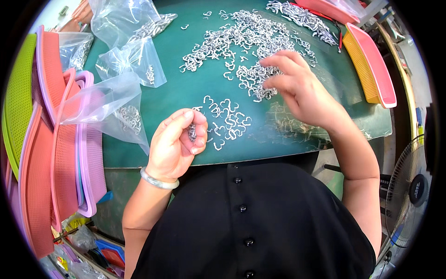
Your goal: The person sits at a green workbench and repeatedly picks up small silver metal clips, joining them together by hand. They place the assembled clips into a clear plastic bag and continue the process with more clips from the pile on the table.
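My left hand (179,137) is curled closed near the front of the green table (181,88), around some small silvery hooks that show between the fingers. Just right of it lies a small loose group of curved metal hooks (230,118). My right hand (297,83) hovers at the near edge of a large heap of the same hooks (260,35). Its fingers are spread and bent, and I see nothing between them. The lower part of the heap (255,81) reaches toward its fingertips.
At the left stand stacked plastic baskets (65,139) in several colours. Clear plastic bags (134,60) with metal pieces lie beside them. Another pile of grey pieces (309,21) is at the back right, near a pink and yellow basket (371,65). A fan (409,190) stands at the right.
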Demonstrator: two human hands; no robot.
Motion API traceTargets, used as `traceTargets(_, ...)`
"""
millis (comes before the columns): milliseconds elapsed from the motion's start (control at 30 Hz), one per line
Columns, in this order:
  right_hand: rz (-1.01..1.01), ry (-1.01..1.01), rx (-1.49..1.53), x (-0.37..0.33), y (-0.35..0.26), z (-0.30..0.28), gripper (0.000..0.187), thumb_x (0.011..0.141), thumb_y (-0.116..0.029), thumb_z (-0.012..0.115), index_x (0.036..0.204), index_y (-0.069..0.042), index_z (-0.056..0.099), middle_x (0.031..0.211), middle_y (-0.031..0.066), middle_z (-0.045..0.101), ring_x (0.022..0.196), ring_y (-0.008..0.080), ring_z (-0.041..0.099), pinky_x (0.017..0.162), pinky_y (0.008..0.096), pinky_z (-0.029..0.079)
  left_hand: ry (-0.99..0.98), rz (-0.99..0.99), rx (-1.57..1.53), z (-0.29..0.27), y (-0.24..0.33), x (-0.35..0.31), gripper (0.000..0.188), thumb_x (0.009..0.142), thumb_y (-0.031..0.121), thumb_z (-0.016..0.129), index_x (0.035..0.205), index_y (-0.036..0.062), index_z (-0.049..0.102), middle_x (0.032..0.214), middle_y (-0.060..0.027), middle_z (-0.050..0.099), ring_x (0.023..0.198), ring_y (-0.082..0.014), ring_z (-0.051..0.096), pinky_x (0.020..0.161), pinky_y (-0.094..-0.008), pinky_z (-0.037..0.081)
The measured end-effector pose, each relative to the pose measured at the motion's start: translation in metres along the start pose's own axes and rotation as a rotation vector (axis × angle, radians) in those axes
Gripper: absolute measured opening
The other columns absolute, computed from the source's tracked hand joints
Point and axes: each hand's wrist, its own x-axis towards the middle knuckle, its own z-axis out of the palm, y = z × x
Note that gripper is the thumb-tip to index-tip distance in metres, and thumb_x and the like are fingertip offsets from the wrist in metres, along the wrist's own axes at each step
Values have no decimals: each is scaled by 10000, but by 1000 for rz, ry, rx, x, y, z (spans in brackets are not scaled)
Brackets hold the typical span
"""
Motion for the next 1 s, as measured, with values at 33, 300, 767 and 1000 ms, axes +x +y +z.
traceTargets(33, 7, -4, 19, -6, -1, 1, 205, 740, 55, 605, 920, -30, 654, 1228, 143, 546, 1178, 381, 457, 976, 455, 415, -16, -1, -16, 0, 0, 0, 238, 997, 218, 444, 940, 17, 559, 785, -67, 535, 626, -128, 490, 491, -223, 363)
traceTargets(300, -90, 26, -120, -7, -5, 21, 151, 717, -67, 648, 864, -36, 668, 1184, 116, 568, 1173, 326, 462, 966, 439, 398, -12, 53, -33, -1, -5, -2, 236, 1002, 213, 440, 942, 17, 558, 778, -70, 537, 620, -129, 493, 488, -225, 369)
traceTargets(767, -98, -51, 75, 5, -12, 24, 85, 761, -57, 641, 837, -27, 662, 1206, 110, 566, 1171, 323, 456, 965, 438, 389, -20, 77, -52, -4, -7, -4, 229, 1002, 197, 448, 942, 15, 573, 773, -74, 550, 613, -132, 506, 497, -235, 383)
traceTargets(1000, -42, -24, 65, 2, -10, 22, 166, 739, -17, 635, 891, -35, 698, 1207, 112, 566, 1190, 329, 446, 983, 440, 383, -40, 78, -56, -4, -6, -5, 232, 1004, 197, 444, 940, 14, 571, 777, -77, 553, 613, -134, 507, 495, -233, 381)
